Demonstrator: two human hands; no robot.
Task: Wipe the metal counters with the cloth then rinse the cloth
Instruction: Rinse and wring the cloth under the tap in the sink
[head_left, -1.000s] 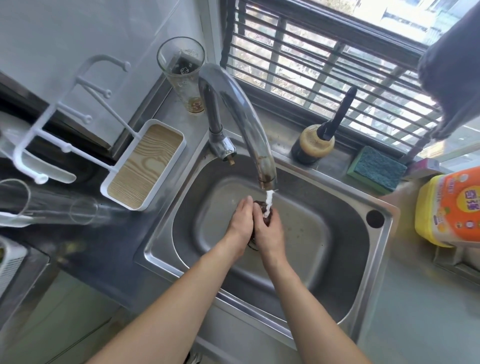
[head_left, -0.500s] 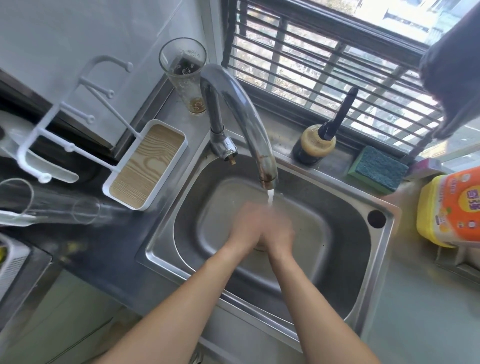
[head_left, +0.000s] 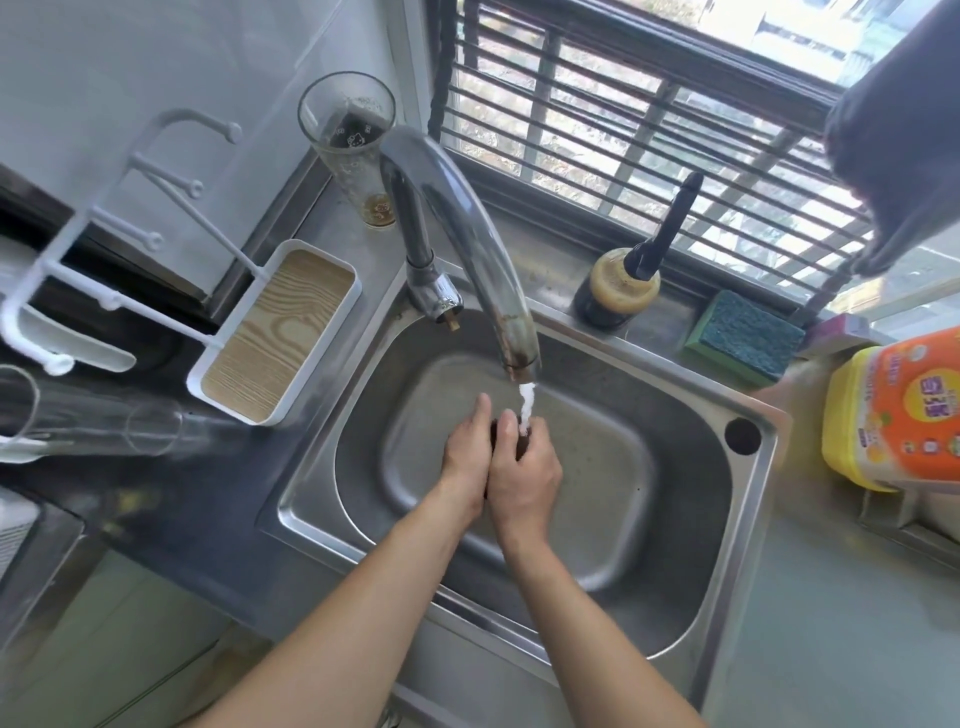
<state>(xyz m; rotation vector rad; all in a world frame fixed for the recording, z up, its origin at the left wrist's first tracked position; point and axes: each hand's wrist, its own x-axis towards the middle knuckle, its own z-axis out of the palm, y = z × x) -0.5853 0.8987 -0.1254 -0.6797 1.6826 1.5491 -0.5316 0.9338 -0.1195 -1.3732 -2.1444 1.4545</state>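
Observation:
A small dark cloth (head_left: 506, 434) is bunched between both hands over the middle of the steel sink (head_left: 748, 525). My left hand (head_left: 467, 457) holds it from the left, my right hand (head_left: 524, 478) grips it from the right. Most of the cloth is hidden by the fingers. Water runs from the curved chrome tap (head_left: 467, 228) onto the cloth. The metal counter (head_left: 208, 499) spreads to the left of the sink.
A white rack with a wood-look tray (head_left: 280, 332) and a lying glass (head_left: 93, 421) sit left of the sink. A tall glass (head_left: 353, 145), a dark brush (head_left: 628, 280), a green sponge (head_left: 743, 332) and a yellow-orange pack (head_left: 898, 415) line the back and right.
The hands rubbed the cloth lower in the basin half a second ago, blurred; now they are back up under the water stream, as one second ago.

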